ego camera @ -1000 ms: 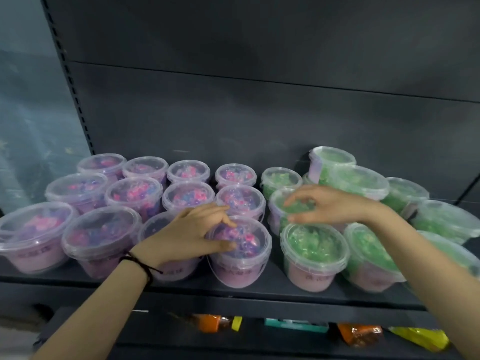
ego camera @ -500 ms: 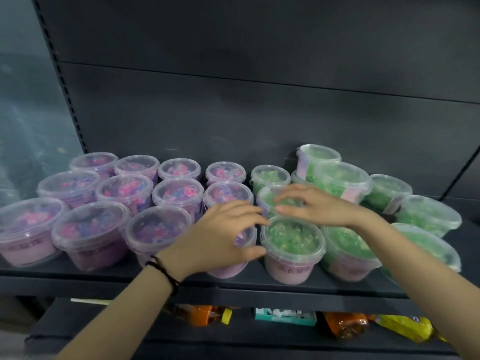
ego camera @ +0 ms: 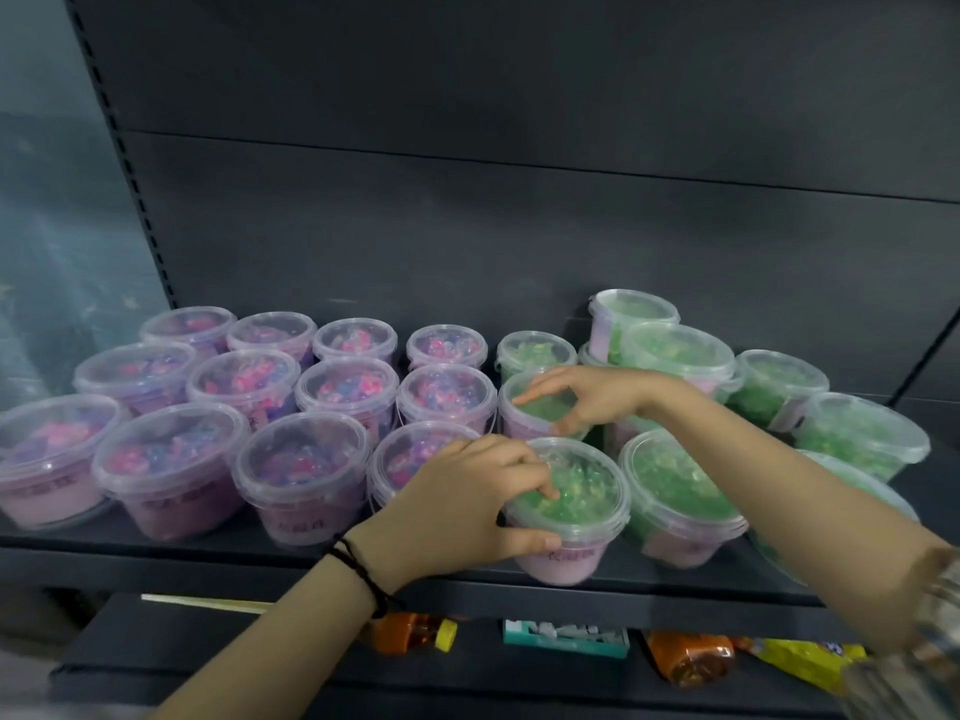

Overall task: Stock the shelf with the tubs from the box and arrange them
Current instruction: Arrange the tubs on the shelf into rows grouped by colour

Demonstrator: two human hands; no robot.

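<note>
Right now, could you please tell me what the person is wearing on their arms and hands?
The left hand and right hand are bare. A thin black cord bracelet circles the left wrist; a pale patterned sleeve starts near the right elbow.

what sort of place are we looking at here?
Most likely a shop aisle. A dark metal shelf hangs off a slotted upright, rows of identical lidded tubs are lined up to the front, and packaged goods such as bottles lie on the level below.

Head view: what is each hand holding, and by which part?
Left hand grips the front green tub at its lid rim; right hand, the green tub behind it, likewise.
</note>
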